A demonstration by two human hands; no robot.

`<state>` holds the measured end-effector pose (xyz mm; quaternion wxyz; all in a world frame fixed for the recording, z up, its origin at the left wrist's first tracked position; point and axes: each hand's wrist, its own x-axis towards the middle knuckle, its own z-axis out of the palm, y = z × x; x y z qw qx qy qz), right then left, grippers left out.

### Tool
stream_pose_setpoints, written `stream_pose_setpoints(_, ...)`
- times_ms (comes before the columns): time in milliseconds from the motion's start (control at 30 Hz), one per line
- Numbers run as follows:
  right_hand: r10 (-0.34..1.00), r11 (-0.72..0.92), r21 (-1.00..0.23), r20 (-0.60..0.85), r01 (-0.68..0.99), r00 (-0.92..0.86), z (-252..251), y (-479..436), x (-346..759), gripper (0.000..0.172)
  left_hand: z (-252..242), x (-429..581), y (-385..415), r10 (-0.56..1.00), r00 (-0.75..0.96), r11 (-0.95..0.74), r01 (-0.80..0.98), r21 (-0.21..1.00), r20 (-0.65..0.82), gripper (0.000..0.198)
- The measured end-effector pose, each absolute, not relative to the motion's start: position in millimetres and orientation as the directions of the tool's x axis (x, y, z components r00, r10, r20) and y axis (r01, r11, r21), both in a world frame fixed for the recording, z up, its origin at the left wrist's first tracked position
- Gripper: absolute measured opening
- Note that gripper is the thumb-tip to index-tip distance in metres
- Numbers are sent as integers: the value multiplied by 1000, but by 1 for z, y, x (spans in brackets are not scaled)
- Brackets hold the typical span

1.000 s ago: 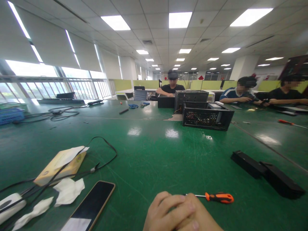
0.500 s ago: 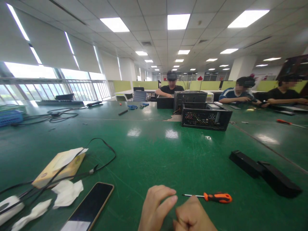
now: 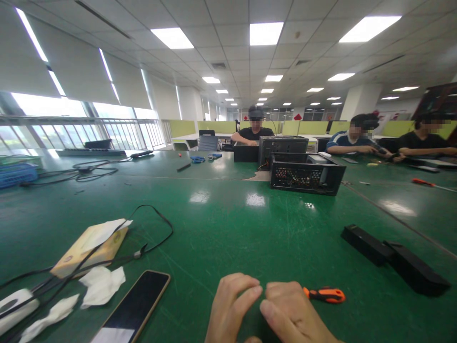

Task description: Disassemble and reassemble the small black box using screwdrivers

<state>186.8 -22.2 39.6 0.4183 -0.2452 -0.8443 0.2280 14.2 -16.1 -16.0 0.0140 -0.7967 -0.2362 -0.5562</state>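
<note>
Both my hands rest low at the near edge of the green table [image 3: 228, 224]. My left hand [image 3: 232, 307] has its fingers stretched out to the right, holding nothing. My right hand [image 3: 294, 314] lies with fingers stretched leftward, its fingertips touching those of the left hand. Just beyond my right hand lies an orange-and-black screwdriver [image 3: 325, 295]; its shaft is hidden behind my right fingers. A dark phone [image 3: 137, 302] lies face up left of my left hand.
Crumpled tissues [image 3: 102, 285], a tan box [image 3: 89, 250] and a black cable [image 3: 157, 233] lie at the left. Two black bars [image 3: 392, 259] lie at the right. Open black computer cases [image 3: 303, 174] stand mid-table. Three people sit at the far side.
My hands were clasped, came apart, and now touch at the fingertips. My right hand has opened from a fist and moved forward, covering the screwdriver's shaft.
</note>
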Motion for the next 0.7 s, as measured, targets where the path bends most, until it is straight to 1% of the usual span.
stream_pose_setpoints(67,610,777,-573,584,261,-536,38,-23,189,47,-16,15,-17,391,263,-878,395,272,882,55)
stream_pose_setpoints(133,600,792,-545,605,276,-523,38,-23,191,45,-16,15,-15,360,277,-894,374,245,891,54)
stream_pose_setpoints(200,590,798,-544,616,260,-522,43,-24,193,48,-15,15,-12,315,294,-912,356,202,903,53)
stream_pose_setpoints(267,574,797,-566,597,212,-561,51,-23,195,57,-12,13,-12,303,298,-914,359,188,905,53)
stream_pose_setpoints(333,572,786,-585,562,202,-597,62,-23,199,60,-8,12,-14,358,291,-888,399,227,887,52)
stream_pose_setpoints(400,624,756,-594,526,275,-578,73,-22,210,52,-4,9,-18,432,266,-843,459,281,862,49)
stream_pose_setpoints(467,726,679,-628,493,381,-480,81,-20,232,46,-1,7,-22,479,230,-802,507,316,847,45)
stream_pose_setpoints(533,816,578,-676,481,457,-321,87,-17,264,48,0,6,-25,488,203,-785,527,325,849,44)
stream_pose_setpoints(600,830,530,-677,537,510,-149,89,-11,306,49,0,6,-26,484,193,-781,534,323,853,44)
stream_pose_setpoints(633,829,507,-663,551,551,-99,88,-8,329,50,0,6,-25,482,191,-781,535,321,855,44)
stream_pose_setpoints(667,825,466,-642,565,609,-36,85,-5,353,51,0,6,-25,479,190,-782,536,319,857,43)
stream_pose_setpoints(700,816,413,-596,578,689,11,80,-2,378,48,0,6,-24,478,190,-783,535,318,858,42)
